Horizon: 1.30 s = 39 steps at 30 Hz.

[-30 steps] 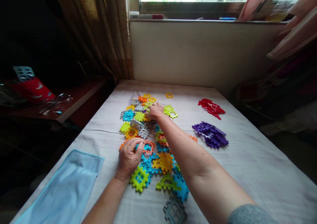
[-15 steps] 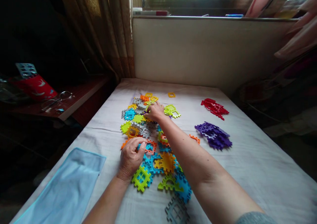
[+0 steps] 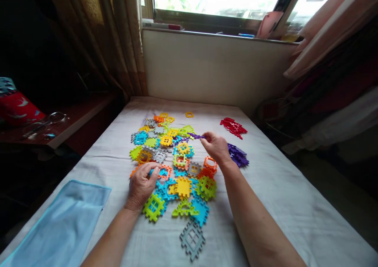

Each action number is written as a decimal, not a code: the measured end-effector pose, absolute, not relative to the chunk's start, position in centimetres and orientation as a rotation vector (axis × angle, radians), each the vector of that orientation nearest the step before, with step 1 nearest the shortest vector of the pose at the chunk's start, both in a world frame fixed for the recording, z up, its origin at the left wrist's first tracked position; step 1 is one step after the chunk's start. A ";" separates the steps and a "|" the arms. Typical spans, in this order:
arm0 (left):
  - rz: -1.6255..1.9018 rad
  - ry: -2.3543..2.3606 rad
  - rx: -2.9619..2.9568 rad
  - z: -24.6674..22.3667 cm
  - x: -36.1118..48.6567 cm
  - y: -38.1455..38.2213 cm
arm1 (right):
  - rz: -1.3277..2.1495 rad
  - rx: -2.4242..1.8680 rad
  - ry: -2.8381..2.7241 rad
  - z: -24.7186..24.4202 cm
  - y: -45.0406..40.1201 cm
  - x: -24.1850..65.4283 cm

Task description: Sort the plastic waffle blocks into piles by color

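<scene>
In the head view, my right hand (image 3: 217, 147) pinches a thin purple interlocking building piece (image 3: 196, 136) by its right end, holding it above the pile and left of the purple stack (image 3: 237, 155). My left hand (image 3: 143, 184) rests on the left side of the mixed pile, fingers curved and thumb apart from them. Beside its fingertips lie an orange frame piece (image 3: 165, 171) and some blue. Around it are a yellow panel (image 3: 183, 187), a lime window piece (image 3: 154, 207) and a grey window piece (image 3: 192, 240).
A red stack of pieces (image 3: 233, 127) lies at the back right. One yellow frame (image 3: 189, 114) sits apart at the back. A folded light blue cloth (image 3: 63, 219) covers the left front. Glasses (image 3: 47, 121) and a red container (image 3: 19, 107) are on the side table.
My right hand has come up from the back of the pile and moved right, now with a purple piece in it. My left hand stays at the same spot. The view has shifted.
</scene>
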<state>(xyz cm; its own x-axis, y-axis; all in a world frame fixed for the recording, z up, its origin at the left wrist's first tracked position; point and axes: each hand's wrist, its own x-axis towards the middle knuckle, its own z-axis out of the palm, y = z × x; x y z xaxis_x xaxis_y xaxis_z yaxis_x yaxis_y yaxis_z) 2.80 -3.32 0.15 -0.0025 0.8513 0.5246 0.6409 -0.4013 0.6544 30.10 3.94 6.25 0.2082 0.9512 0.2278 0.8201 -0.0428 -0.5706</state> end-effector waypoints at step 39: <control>1.276 1.579 2.037 0.4 2.8 -3.4 | 0.526 -1.700 -2.182 3.9 1.6 24.1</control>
